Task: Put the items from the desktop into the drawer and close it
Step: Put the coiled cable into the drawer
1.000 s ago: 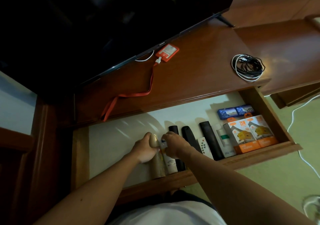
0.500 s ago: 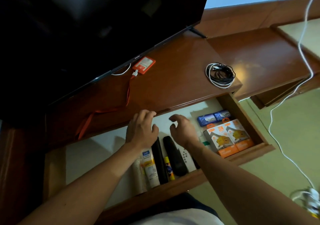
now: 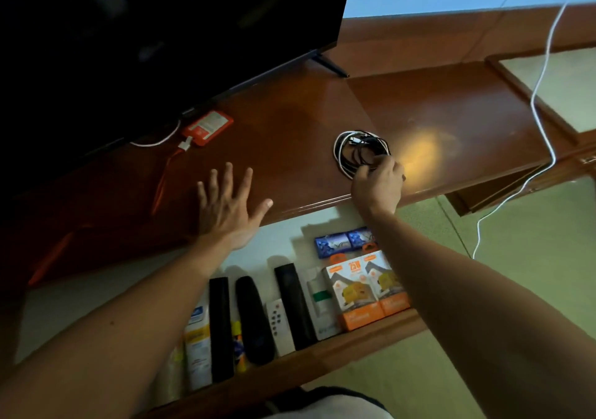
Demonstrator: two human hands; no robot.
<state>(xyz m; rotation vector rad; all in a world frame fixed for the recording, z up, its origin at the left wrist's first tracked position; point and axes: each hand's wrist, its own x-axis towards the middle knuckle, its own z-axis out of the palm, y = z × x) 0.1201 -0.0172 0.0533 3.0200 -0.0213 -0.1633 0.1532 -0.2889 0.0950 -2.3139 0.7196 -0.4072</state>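
Left hand (image 3: 225, 205) flat over the wooden worktop (image 3: 290, 128), fingers (image 3: 228, 176) spread wide, holding nothing; whether the palm touches the wood cannot be told. Left of it, an orange lanyard strap (image 3: 161, 179) runs far to an orange card holder (image 3: 208, 127) near the dark TV screen (image 3: 161, 31); a thin white cable (image 3: 158, 141) curls beside the holder and partly goes under the screen edge.

Drawer (image 3: 290, 359) pulled open below the worktop edge, pale liner inside. Contents, left to right: white-and-yellow tube (image 3: 196, 344), mostly hidden by the left forearm; black remote (image 3: 221, 325); small yellow-blue item (image 3: 238, 344), mostly hidden between remotes, type unclear; second black remote (image 3: 253, 318); small white remote (image 3: 279, 325); third black remote (image 3: 293, 302); white box with green mark (image 3: 317, 299), print unreadable; 2 orange-and-white boxes (image 3: 354, 292), the right 1 partly behind the right forearm; 2 blue packets (image 3: 342, 242) farther back. Print on the boxes blurred.

Right hand (image 3: 379, 184) at the near edge of the coiled cable bundle (image 3: 358, 149) on the worktop, black and white loops. Fingers curled narrow on the bundle's near side, touching it; fingertips hidden by the knuckles, so whether they are pinching it cannot be told. Bundle lies on the worktop, near the worktop's front edge, above the drawer's right end.

Far right, a white cord (image 3: 545, 73) hangs down past the worktop to the green floor (image 3: 532, 257), top end cut off by the frame.
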